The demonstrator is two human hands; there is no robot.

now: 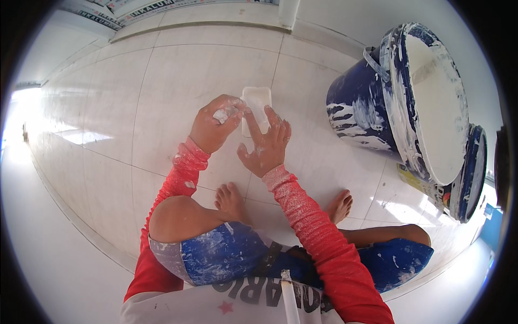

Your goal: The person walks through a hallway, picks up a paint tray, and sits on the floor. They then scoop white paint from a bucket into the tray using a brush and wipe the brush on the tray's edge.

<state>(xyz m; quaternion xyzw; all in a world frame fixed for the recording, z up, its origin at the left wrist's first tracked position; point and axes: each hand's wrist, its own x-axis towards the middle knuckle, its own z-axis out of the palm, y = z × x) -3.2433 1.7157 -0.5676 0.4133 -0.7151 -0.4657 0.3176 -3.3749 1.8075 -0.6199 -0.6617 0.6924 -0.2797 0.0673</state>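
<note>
My left hand [211,124] is closed around a small white lump [221,115], part of which shows between thumb and fingers; its exact kind is hard to tell. White residue coats the fingertips. Beside it, my right hand [268,141] has its fingers spread and holds nothing I can see. A shallow white tray [257,96] with rounded corners lies on the floor tiles just past the hands. The right fingers reach over its near part and hide some of it; whether they touch it, I cannot tell.
To the right stands a large blue bucket [356,108] smeared with white, with pale material inside. Another bucket [473,173] is close behind it. My bare feet [231,201] rest on the tiles. A white stick [290,297] juts up at the lower edge. Printed wrapping [145,12] lies at the far left.
</note>
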